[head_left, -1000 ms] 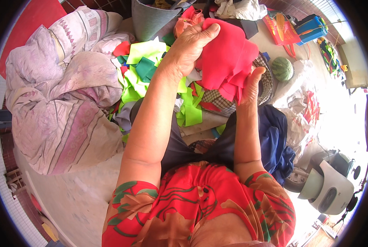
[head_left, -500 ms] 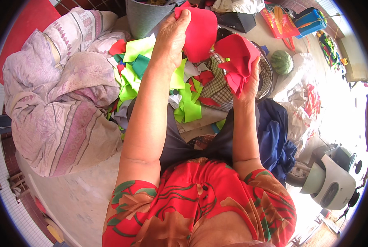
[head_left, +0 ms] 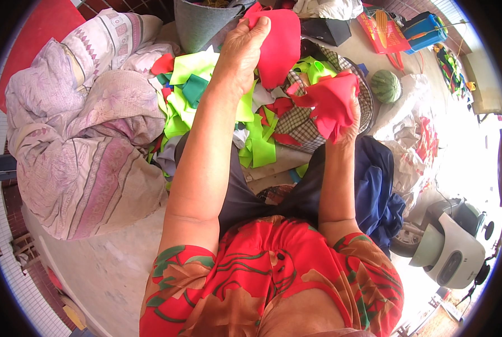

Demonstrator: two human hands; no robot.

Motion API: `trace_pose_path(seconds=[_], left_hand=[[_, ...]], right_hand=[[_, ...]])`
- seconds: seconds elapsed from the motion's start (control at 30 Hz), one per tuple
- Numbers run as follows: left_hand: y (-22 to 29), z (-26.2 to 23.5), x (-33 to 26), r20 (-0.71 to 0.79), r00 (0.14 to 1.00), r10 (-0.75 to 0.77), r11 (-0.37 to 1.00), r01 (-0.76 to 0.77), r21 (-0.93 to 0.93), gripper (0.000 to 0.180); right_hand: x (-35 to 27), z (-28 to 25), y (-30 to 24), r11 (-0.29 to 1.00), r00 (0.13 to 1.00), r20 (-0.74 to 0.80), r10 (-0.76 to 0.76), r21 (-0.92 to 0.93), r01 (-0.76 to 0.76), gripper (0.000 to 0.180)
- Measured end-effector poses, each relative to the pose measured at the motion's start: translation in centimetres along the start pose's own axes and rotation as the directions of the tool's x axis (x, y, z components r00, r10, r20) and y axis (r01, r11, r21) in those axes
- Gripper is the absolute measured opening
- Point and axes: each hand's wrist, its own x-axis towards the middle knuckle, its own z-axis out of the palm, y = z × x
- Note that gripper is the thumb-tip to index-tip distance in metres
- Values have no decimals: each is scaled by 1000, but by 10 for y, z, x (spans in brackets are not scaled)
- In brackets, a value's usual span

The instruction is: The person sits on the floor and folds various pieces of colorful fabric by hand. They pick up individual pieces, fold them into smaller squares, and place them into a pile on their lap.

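Note:
A flat red fabric piece hangs from my left hand, its edge pinched between thumb and fingers. To the right and a little nearer, my right hand is closed around a crumpled bunch of red fabric scraps. That bunch is over a checked cloth bag, which shows lime-green scraps within its opening. Beside my left forearm lies a heap of lime-green fabric scraps, mixed with a dark green piece and some red and grey ones.
Large bundled patterned cloths fill the left side. A grey bucket stands at the back. On the right are a watermelon, a white plastic bag, dark blue cloth and a white-grey appliance.
Both hands have shifted slightly right, and my right hand has come a little nearer. Its red bunch has changed shape and sits lower, so lime-green scraps in the checked bag now show.

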Motion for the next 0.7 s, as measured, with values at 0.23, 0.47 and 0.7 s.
trace_pose_path(seconds=[0.23, 0.47, 0.7], left_hand=[[-1, 14, -11, 233, 972, -38, 976, -14, 217, 31], [10, 14, -16, 326, 934, -147, 962, 57, 268, 42], [15, 25, -24, 306, 935, -180, 907, 37, 420, 36]], right_hand=[[2, 29, 6, 961, 998, 18, 52, -272, -45, 68], [4, 20, 6, 952, 991, -89, 103, -281, -124, 35], [5, 30, -1, 899, 992, -68, 106, -420, -125, 35]])
